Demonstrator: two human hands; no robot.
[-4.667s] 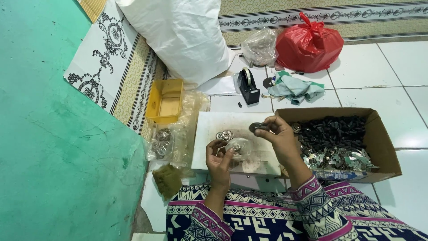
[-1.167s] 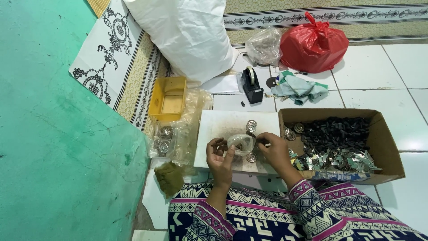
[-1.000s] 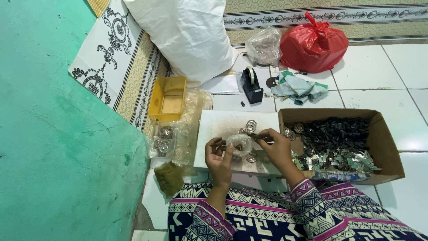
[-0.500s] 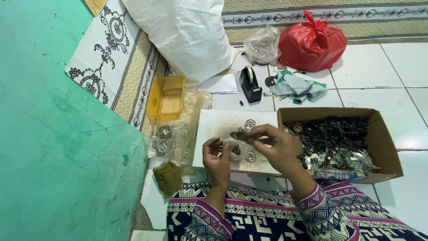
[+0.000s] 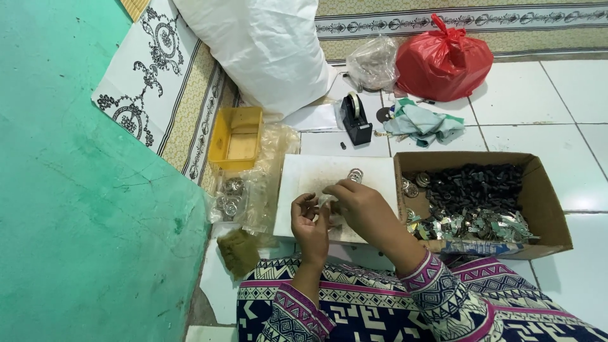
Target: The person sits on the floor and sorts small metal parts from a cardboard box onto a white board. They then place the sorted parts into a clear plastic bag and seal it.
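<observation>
Over the white board's near edge | my left hand and right hand pinch one small part, too small to identify | step: assembly, apparently | next: steady alignment | spare metal rings at far edge; cardboard box right.

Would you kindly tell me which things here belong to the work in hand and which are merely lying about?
In use: left hand, right hand, white board, metal rings, cardboard box of small parts.

Lying about: yellow tray, tape dispenser, red bag, white sack, cloth.
</observation>
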